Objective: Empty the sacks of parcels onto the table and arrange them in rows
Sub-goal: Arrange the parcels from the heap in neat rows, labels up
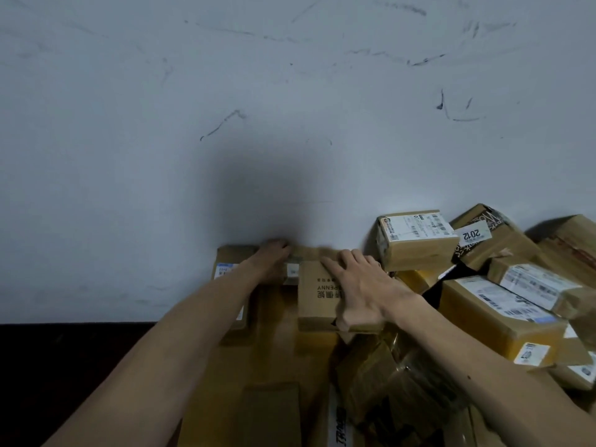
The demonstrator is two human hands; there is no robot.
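Looking down at a table [277, 321] against a scuffed white wall [290, 91]. Right hand [361, 285] flat on a printed cardboard box [317, 295], fingers straight, slightly apart. Left hand [274, 258] on a blurred small brown parcel [292, 270] at the wall; finger state impossible to tell. Flat parcel [225, 262] just left of it. Jumbled pile of labelled parcels [483, 301] heaped on the right.

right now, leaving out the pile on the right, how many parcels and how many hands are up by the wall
parcels in the row: 3 (labelled parcel, blurred middle parcel, printed box)
hands: 2 (left hand, right hand)
total: 5
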